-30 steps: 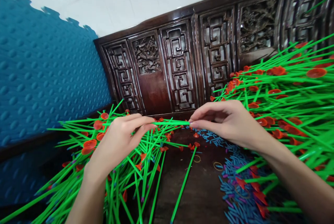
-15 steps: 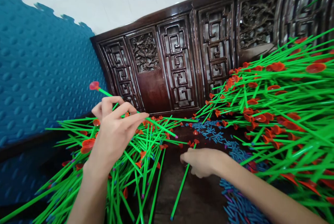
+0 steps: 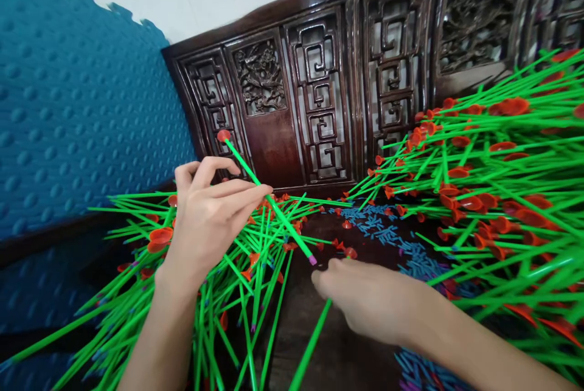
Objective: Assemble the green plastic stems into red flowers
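Observation:
My left hand (image 3: 212, 214) pinches a green balloon stick (image 3: 289, 224) between thumb and fingertips. A red cup tops the stick at the upper left, and its purple-tipped end points down toward my right hand (image 3: 365, 294). The fingers of that hand are closed round a second green stick (image 3: 312, 342), whose red cup (image 3: 350, 253) shows just above the knuckles. Its lower part runs down to the bottom edge of the view. Below and behind my left hand lies a loose pile of green sticks (image 3: 255, 294) with red cups and blue or purple tips.
At the right rises a larger heap of green sticks with red cups (image 3: 502, 172). Small blue plugs (image 3: 420, 263) are scattered over the dark wooden seat (image 3: 337, 348). A carved wooden backrest (image 3: 274, 148) stands behind, and a blue foam mat (image 3: 82, 117) at the left.
My left hand has moved slightly right and turned its stick steeper, bringing the purple tip close to my right hand. My right hand and its stick appear nearer the camera.

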{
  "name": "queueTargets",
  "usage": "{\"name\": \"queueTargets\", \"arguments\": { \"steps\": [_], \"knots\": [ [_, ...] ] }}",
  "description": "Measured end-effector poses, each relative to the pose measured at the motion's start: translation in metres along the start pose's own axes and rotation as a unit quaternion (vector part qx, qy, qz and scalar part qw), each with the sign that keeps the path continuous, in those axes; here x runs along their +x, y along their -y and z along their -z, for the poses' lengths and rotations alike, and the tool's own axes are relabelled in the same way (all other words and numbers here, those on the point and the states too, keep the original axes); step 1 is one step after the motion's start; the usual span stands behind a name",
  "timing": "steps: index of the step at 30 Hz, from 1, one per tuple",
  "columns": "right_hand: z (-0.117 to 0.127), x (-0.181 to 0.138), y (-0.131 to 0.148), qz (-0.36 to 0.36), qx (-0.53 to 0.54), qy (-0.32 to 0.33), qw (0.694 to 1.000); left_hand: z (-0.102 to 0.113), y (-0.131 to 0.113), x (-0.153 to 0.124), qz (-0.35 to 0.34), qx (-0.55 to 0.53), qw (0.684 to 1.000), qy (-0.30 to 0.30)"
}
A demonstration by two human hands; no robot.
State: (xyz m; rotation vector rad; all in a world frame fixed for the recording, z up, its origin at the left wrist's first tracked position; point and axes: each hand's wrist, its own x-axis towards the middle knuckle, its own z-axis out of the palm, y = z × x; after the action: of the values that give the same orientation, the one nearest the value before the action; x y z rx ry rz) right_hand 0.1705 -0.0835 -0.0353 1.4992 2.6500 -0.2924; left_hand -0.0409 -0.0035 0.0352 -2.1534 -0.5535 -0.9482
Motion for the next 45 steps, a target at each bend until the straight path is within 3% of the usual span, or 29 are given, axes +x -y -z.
{"name": "queueTargets", "arguments": {
  "steps": [6, 10, 14, 16, 19, 21, 23, 26, 29, 36, 45],
  "knots": [
    [-0.012, 0.011, 0.018, 0.050, 0.010, 0.044, 0.998, -0.002, -0.002, 0.002, -0.011, -0.014, 1.000, -0.008],
    [-0.023, 0.028, -0.003, 0.040, 0.048, 0.009, 0.998, -0.002, -0.002, 0.002, -0.011, -0.027, 1.000, -0.003],
    [-0.014, 0.026, -0.031, 0.016, 0.126, -0.049, 0.991, -0.002, -0.003, 0.002, -0.036, -0.041, 0.998, -0.007],
    [-0.003, 0.020, -0.038, 0.046, 0.217, -0.084, 0.972, -0.004, -0.005, 0.003, -0.049, -0.048, 0.998, -0.008],
    [0.010, 0.016, -0.035, 0.098, 0.382, -0.130, 0.910, -0.006, -0.009, 0.004, -0.083, -0.074, 0.994, 0.002],
    [0.013, 0.018, -0.030, 0.107, 0.424, -0.162, 0.885, -0.008, -0.011, 0.005, -0.118, -0.093, 0.989, 0.015],
    [0.012, 0.022, -0.026, 0.113, 0.422, -0.191, 0.879, -0.009, -0.013, 0.005, -0.142, -0.105, 0.984, 0.030],
    [0.007, 0.026, -0.025, 0.123, 0.395, -0.203, 0.887, -0.012, -0.015, 0.005, -0.157, -0.118, 0.979, 0.051],
    [0.001, 0.028, -0.027, 0.111, 0.336, -0.188, 0.916, -0.014, -0.016, 0.003, -0.143, -0.129, 0.979, 0.058],
    [-0.019, 0.040, -0.033, 0.100, 0.244, -0.105, 0.959, -0.012, -0.022, 0.001, 0.043, -0.149, 0.988, 0.023],
    [-0.036, 0.051, -0.035, 0.063, 0.173, -0.059, 0.981, -0.008, -0.024, 0.003, 0.003, -0.239, 0.970, 0.036]
  ]
}}
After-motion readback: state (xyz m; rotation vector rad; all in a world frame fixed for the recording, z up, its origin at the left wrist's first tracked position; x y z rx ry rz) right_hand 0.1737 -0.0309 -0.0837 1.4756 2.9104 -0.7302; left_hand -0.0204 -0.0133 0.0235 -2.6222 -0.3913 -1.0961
